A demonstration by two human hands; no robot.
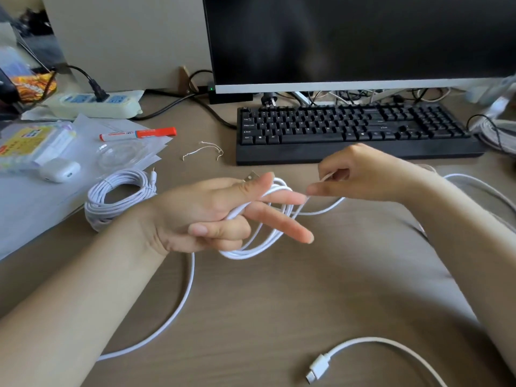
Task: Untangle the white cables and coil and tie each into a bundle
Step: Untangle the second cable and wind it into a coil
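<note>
Left hand [206,216] is held above the middle of the surface [251,303] with a few loops of white cable [268,241] wrapped round it — thumb pressing the loops down on top, index and middle fingers stretched out through the coil, the other two fingers curled in. The right hand [360,174] sits just beside it, pinching the same cable between thumb and fingertips where it leaves the coil. From the coil, loose cable runs down across the surface toward the near left edge, and more of it trails off to the right edge. A white USB plug [318,368] lies by the near edge on a cable, though I can't tell if it's the same one.

The finished bundle [118,198] — already coiled and tied — rests to the left of the left hand, partly on the papers [33,202] there. A twist tie [203,150] lies in front of the black keyboard [354,129], with a red marker [138,133] further left.
</note>
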